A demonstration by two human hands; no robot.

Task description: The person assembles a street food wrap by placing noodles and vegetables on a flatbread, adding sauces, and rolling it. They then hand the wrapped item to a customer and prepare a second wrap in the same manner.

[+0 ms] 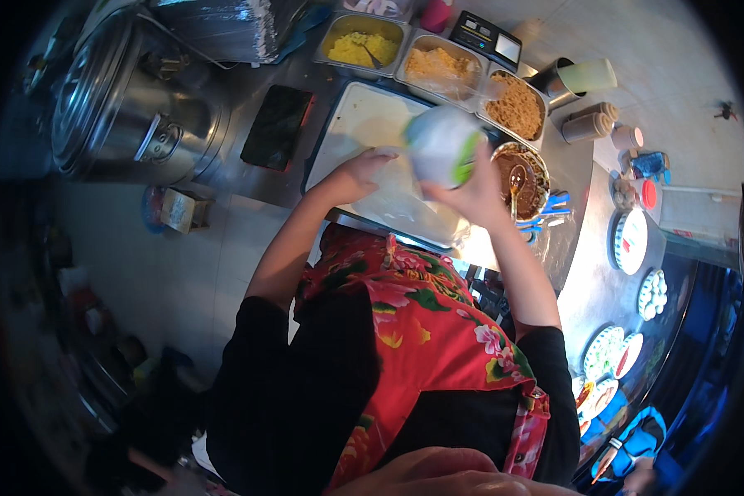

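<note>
My right hand [474, 192] grips a white-and-green rounded container [445, 146]. It is blurred, so its exact kind is unclear. Left of it, my left hand [356, 177] has its fingers apart and holds nothing that I can see. Both hands are above a pale board [363, 118] in a dark-rimmed tray, which lies along the counter's front edge. Close to the right wrist stands a bowl of brown sauce [503, 162] with a spoon [517, 180] in it.
Behind the board stand metal pans of yellow food [353, 46], orange-yellow food [434, 65] and brown shreds [514, 105]. A large steel pot [130, 105] is at left, beside a dark flat slab [277, 127]. Blue-handled utensils [549, 208] lie right; another person's hand [606, 462] shows lower right.
</note>
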